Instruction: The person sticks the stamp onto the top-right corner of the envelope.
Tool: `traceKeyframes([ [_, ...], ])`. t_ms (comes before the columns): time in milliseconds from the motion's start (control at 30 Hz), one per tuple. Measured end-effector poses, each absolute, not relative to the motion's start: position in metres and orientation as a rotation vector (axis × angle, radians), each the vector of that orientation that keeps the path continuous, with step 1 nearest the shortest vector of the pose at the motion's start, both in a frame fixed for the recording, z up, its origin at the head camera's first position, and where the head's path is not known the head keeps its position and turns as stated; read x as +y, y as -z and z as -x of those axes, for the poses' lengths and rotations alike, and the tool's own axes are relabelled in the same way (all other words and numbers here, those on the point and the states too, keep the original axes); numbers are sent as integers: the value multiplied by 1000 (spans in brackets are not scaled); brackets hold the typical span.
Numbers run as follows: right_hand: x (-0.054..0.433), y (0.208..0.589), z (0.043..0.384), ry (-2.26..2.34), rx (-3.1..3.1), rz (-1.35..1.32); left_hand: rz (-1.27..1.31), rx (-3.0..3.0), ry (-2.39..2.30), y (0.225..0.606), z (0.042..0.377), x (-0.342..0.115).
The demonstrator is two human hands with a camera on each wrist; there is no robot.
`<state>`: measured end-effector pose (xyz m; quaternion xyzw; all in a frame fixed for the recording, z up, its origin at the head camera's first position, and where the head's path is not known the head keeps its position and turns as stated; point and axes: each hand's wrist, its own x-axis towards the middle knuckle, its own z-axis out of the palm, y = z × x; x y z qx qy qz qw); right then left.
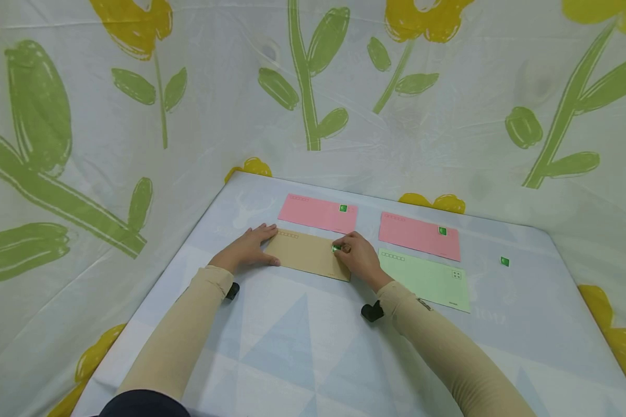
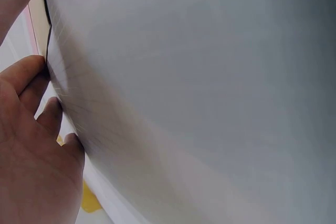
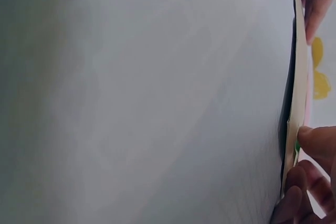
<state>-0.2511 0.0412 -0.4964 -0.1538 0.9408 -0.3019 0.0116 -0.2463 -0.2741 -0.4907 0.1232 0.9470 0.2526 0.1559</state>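
Note:
A tan envelope (image 1: 305,255) lies on the table, a row of small boxes printed at its upper left. My left hand (image 1: 247,250) rests at its left end, fingers spread, fingertips and thumb by the edge. At the right end, my right hand (image 1: 361,260) pinches a small green stamp (image 1: 336,248) against the envelope's upper right area. The right wrist view shows the thumb (image 3: 315,139) at the green stamp, the other fingers curled below it. Most of the stamp is hidden by the fingers.
Two pink envelopes (image 1: 313,213) (image 1: 414,236) behind each bear a green stamp at the right. A light green envelope (image 1: 422,281) with a printed stamp box lies to the right. Farther right is a loose green stamp (image 1: 505,262). A flowered curtain (image 1: 448,145) hangs behind the table (image 1: 302,341).

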Motion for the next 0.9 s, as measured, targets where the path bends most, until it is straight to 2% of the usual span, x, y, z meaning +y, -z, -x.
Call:
traceKeyframes([
  [900,40,494,250,879,2949,502,-337,2704,-715,489,246,-273],
])
